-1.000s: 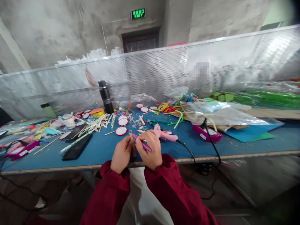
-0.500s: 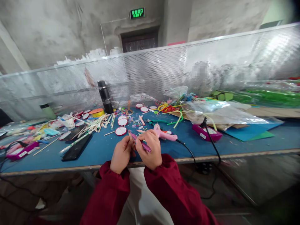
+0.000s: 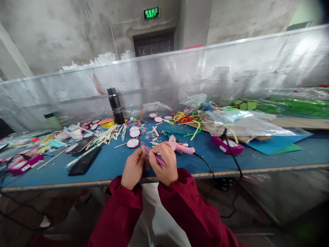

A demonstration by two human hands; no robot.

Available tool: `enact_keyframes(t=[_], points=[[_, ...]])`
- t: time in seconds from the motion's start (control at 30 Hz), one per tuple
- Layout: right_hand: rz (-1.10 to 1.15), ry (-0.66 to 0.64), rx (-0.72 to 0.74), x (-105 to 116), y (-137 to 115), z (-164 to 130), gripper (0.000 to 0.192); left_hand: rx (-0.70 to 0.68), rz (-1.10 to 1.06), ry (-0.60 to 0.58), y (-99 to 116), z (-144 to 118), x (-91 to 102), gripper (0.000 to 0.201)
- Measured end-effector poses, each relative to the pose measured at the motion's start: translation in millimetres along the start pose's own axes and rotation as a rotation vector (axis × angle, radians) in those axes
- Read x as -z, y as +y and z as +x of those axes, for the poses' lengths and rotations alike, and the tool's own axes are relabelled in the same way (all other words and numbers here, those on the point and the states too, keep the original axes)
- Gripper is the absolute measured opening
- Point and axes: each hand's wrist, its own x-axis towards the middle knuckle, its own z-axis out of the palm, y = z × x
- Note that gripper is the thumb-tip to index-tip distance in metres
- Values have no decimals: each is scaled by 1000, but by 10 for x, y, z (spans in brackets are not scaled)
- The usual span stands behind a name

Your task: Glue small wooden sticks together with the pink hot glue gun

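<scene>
Over the table's front edge, my left hand [image 3: 133,169] pinches a short, flat wooden craft stick [image 3: 143,149], mostly covered by the fingers. Close against it, my right hand [image 3: 166,166] grips a purple-pink marker pen [image 3: 161,161] like a pencil. The pen's front end lies beside the stick; whether its tip touches the wood I cannot tell. Just beyond my right hand lies a pink hot glue gun [image 3: 182,147] with a black cord. Small round discs with white faces and red rims [image 3: 133,143] sit ahead of my left hand.
A black phone [image 3: 84,162] and a pile of wooden sticks [image 3: 110,133] lie to the left. Behind them stands a black bottle [image 3: 116,108]. Green-handled pliers [image 3: 174,133] are ahead. A purple box with a cable [image 3: 227,145] and plastic bags [image 3: 239,123] lie on the right.
</scene>
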Motion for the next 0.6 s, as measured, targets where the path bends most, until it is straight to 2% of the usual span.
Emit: enact_keyframes(t=[0.6], points=[[-2,-1,-3,-6,0,11,18,14,0,-7,-33,12,2,37]])
